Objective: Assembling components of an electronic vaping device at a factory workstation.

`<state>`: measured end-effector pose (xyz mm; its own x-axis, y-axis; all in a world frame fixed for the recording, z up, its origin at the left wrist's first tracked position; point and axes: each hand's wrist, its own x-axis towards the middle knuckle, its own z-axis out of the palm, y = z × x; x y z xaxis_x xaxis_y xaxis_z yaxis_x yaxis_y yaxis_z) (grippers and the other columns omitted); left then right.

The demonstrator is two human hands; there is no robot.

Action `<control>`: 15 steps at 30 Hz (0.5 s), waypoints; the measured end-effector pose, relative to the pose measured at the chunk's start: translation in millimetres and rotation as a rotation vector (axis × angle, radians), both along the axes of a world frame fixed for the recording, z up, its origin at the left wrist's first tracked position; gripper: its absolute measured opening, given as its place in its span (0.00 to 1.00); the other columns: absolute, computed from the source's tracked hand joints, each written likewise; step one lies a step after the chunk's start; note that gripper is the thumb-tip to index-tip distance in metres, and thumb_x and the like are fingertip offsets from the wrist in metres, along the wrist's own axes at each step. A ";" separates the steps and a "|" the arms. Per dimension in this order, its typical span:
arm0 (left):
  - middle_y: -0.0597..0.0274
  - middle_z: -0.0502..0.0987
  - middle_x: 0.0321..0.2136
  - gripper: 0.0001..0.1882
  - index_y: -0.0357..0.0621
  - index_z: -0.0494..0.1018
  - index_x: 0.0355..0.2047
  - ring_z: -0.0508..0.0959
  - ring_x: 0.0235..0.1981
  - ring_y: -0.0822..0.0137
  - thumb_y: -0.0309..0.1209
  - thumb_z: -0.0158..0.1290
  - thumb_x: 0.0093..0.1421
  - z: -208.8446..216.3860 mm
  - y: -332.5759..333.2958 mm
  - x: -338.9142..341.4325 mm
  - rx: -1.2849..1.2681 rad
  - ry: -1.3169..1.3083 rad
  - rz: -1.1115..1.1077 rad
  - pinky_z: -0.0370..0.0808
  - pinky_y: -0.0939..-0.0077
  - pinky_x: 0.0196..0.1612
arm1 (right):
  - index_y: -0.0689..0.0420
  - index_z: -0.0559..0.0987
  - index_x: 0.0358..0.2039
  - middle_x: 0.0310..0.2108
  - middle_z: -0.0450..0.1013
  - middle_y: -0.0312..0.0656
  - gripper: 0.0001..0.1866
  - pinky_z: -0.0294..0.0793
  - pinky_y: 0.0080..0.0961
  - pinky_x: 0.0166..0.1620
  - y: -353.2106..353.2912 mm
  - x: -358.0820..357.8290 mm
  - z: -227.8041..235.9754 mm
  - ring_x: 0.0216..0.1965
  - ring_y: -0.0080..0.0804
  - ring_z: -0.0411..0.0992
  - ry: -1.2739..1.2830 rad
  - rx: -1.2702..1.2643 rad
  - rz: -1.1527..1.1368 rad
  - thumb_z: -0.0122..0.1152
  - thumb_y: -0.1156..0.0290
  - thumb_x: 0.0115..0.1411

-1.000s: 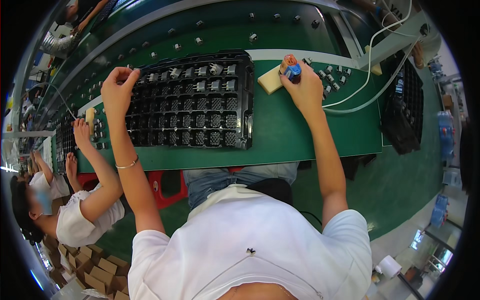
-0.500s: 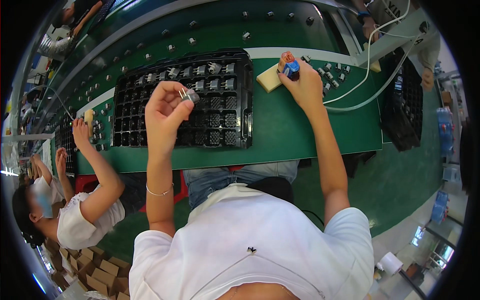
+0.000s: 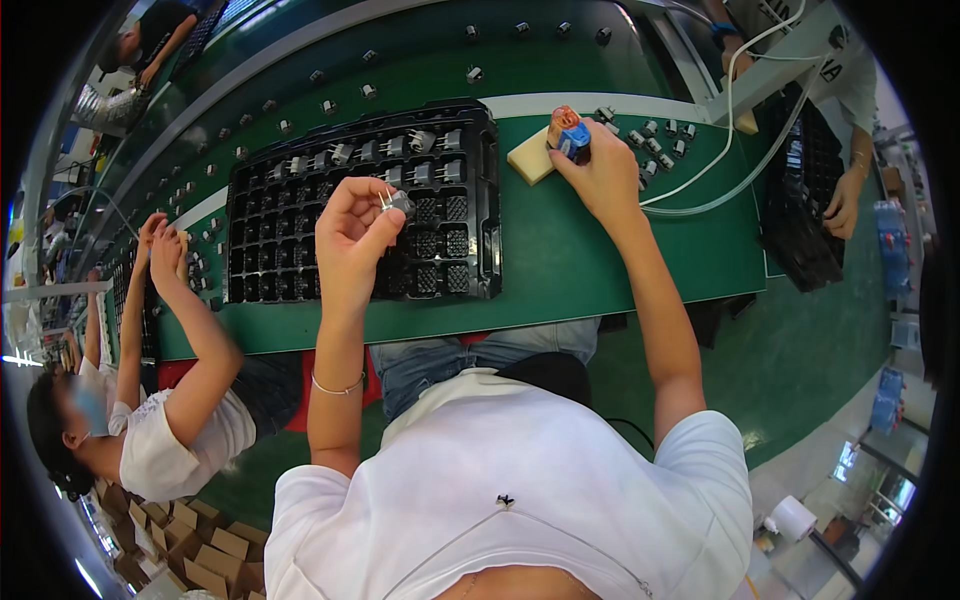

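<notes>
The left hand (image 3: 352, 228) has come up off the black tray (image 3: 365, 215) and now pinches a small grey pinned component (image 3: 399, 202) at frame centre, freshly picked, its metal pins pointing upper left along its long axis. Farther off, the right hand (image 3: 600, 170) stays clamped on a blue-and-orange tool (image 3: 569, 133) upright over the beige pad (image 3: 530, 158) on the green surface (image 3: 600, 250).
</notes>
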<state>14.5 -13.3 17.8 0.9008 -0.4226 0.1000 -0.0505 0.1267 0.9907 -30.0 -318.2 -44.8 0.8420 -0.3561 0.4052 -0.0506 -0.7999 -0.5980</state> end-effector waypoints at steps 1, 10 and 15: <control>0.68 0.75 0.32 0.11 0.38 0.72 0.41 0.71 0.28 0.83 0.22 0.58 0.58 0.6 0.1 -0.2 0.001 -0.001 0.001 0.65 0.90 0.27 | 0.58 0.79 0.41 0.30 0.76 0.45 0.22 0.75 0.34 0.34 0.1 -0.1 0.3 0.29 0.42 0.76 0.010 0.002 -0.007 0.70 0.62 0.48; 0.68 0.75 0.32 0.11 0.38 0.72 0.41 0.70 0.28 0.84 0.21 0.58 0.58 -0.1 -0.1 -1.8 0.011 0.014 0.006 0.64 0.90 0.28 | 0.58 0.78 0.42 0.28 0.77 0.47 0.23 0.75 0.33 0.34 -14.9 10.9 -0.1 0.28 0.44 0.77 -0.021 -0.005 -0.116 0.71 0.60 0.48; 0.68 0.75 0.33 0.11 0.37 0.71 0.41 0.71 0.30 0.83 0.20 0.58 0.58 -0.8 0.8 -2.8 0.007 0.017 0.007 0.65 0.90 0.29 | 0.60 0.79 0.36 0.21 0.74 0.40 0.21 0.71 0.26 0.28 -12.6 2.5 5.4 0.20 0.30 0.71 0.070 0.117 -0.025 0.74 0.60 0.47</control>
<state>11.7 -12.5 17.0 0.9054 -0.4168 0.0813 -0.0343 0.1191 0.9923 -27.5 -330.9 -39.4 0.8572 -0.4185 0.3002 -0.1143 -0.7230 -0.6814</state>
